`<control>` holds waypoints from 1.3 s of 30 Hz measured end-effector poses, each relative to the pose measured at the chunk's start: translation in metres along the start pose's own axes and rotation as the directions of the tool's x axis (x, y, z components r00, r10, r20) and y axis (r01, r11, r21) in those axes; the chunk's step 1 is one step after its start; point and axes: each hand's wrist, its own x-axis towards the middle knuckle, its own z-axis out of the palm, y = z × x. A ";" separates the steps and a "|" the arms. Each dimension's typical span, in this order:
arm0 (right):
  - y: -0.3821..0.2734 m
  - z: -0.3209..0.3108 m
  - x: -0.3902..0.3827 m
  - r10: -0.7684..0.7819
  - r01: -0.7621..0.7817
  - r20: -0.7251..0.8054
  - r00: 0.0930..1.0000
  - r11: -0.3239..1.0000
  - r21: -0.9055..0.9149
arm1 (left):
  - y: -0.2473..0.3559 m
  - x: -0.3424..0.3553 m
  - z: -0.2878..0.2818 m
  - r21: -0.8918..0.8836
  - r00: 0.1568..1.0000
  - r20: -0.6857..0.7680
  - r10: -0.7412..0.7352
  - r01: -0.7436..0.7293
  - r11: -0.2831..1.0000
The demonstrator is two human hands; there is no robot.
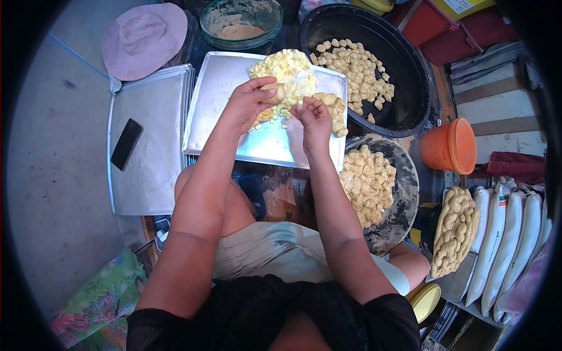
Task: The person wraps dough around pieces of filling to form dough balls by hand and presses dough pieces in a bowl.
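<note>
My left hand (249,102) is curled above a silver metal tray (213,111), holding a small lump of tan dough (274,93) between thumb and fingers. Close to it, my right hand (315,123) has its fingertips pinched together; what they hold, if anything, is too small to make out. Just beyond both hands, pale yellow cubes (281,64) lie heaped on the tray, partly on clear plastic. A few loose cubes sit below the hands. More dough lumps (333,108) rest at the tray's right edge, partly hidden behind my right hand.
Dough balls fill part of a large black tub (413,117) and cover a round floured board (404,202). At left, stacked trays (155,169) carry a phone (127,144) and a pink hat (143,35). A green basin (240,44) stands behind; an orange bucket (448,146) stands right.
</note>
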 end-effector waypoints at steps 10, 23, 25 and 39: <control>-0.032 0.029 -0.019 -0.494 0.502 0.271 0.827 0.428 -0.752 | -0.009 -0.008 0.033 -0.015 0.999 -0.009 0.034 -0.034 0.999; -0.102 -0.003 -0.061 -0.549 0.695 0.429 0.717 0.517 -0.500 | -0.009 -0.006 0.034 0.401 0.969 0.238 0.069 -0.162 0.902; -0.112 -0.019 -0.061 -0.776 0.853 0.385 0.499 0.362 -0.376 | -0.011 -0.001 0.033 0.468 0.980 0.163 0.117 -0.182 0.865; -0.011 -0.082 0.042 -0.161 0.448 0.484 0.860 -0.216 -0.868 | -0.015 0.004 0.025 0.678 0.929 -0.027 0.370 -0.255 0.690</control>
